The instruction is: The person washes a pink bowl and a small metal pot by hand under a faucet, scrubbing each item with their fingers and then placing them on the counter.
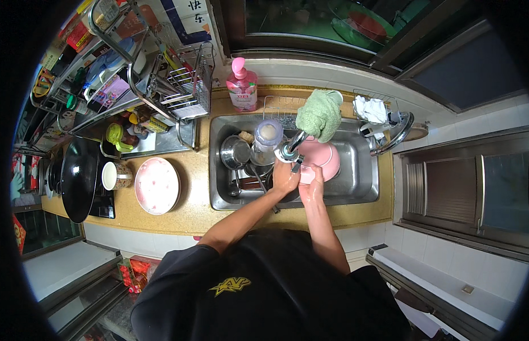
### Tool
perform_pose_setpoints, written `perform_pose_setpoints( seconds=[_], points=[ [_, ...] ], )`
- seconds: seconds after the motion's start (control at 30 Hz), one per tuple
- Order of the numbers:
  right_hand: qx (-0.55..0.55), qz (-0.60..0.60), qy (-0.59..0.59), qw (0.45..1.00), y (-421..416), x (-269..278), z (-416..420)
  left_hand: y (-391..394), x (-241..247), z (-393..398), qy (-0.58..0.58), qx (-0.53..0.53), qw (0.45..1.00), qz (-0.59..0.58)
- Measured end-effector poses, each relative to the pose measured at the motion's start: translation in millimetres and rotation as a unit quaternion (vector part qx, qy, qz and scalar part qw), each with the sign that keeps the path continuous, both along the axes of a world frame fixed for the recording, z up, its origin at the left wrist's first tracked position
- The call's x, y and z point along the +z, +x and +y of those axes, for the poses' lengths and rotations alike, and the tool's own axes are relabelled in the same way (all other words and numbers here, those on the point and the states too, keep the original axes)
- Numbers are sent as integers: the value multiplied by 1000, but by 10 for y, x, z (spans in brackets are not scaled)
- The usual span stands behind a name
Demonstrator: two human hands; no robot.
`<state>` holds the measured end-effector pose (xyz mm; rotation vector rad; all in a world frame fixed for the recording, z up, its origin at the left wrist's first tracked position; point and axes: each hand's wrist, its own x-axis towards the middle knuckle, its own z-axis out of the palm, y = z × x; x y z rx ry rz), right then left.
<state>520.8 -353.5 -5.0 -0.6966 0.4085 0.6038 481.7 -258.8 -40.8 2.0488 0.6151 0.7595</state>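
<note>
My wet right hand [312, 190] grips the near rim of a pink bowl [323, 155], its thumb lying over the edge. The bowl is tilted with its underside and foot ring facing up, above the right part of the steel sink [358, 170]. At its left edge is my left hand [286, 175], also on the bowl; the faucet [289, 151] hides some of its fingers. A green cloth [319, 115] hangs over the faucet spout. Left of my hands, a steel pot [235, 152], a clear plastic container [266, 143] and several utensils lie in the sink.
White patterned bowls or plates [157, 186] stand on the counter left of the sink, beside a mug [116, 175] and a black wok [79, 179]. A pink soap bottle [242, 91] stands behind the sink. A metal rack [188, 91] rises at left; a curved tap [396, 136] stands right.
</note>
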Motion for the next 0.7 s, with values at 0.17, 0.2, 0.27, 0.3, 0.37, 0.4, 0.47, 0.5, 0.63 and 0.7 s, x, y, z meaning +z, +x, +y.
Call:
perform_pose_setpoints(
  seconds=[0.17,0.2,0.27,0.3,0.37,0.4,0.47,0.5,0.63,0.7],
  points=[
    [145,-13,-28,989,-17,177,-352,226,-460,769,-75,-228,967,84],
    [177,-11,-32,984,-10,190,-424,289,-455,881,-79,-291,947,109],
    [235,-2,-30,972,1,211,-466,444,-333,816,-55,-379,915,127],
    [270,-10,-43,962,17,184,-448,525,-254,737,-40,-410,902,130],
    [340,-24,-67,938,41,70,-354,585,-119,491,3,-424,895,141],
    [339,19,-49,939,-8,116,-208,595,-82,425,23,-427,892,149],
    [348,-26,-72,934,52,-119,-205,659,-16,427,23,-435,884,168],
    [357,-47,-81,930,56,-224,-188,697,-33,521,12,-440,880,179],
    [332,-79,-120,932,-38,92,-174,539,-245,1106,-64,-441,866,228],
    [333,-58,-110,935,-8,146,-195,337,-274,1166,-62,-420,877,226]
  ],
)
